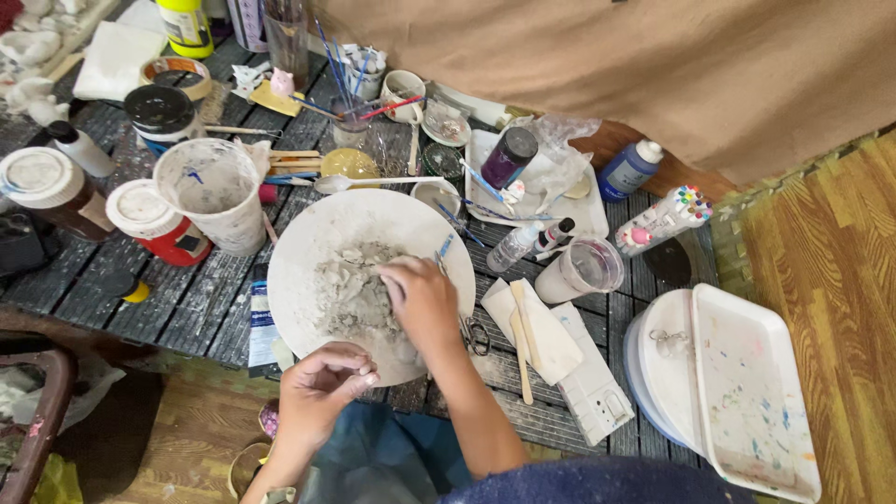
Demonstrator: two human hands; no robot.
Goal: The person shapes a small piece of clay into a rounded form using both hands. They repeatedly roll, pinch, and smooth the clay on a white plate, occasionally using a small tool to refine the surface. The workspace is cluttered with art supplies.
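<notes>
A round white board lies on the dark slatted table, and a lump of grey clay sits on it. My right hand rests on the right side of the clay, fingers curled and pressing into it. My left hand hovers at the board's near edge with its fingertips pinched together on a small bit of clay. Both hands are smeared grey.
A clay-stained plastic cup, jars with white lids, a spoon, brushes in a glass, small bottles, wooden sticks and white trays crowd the table. Brown cloth hangs behind. Wooden floor lies to the right.
</notes>
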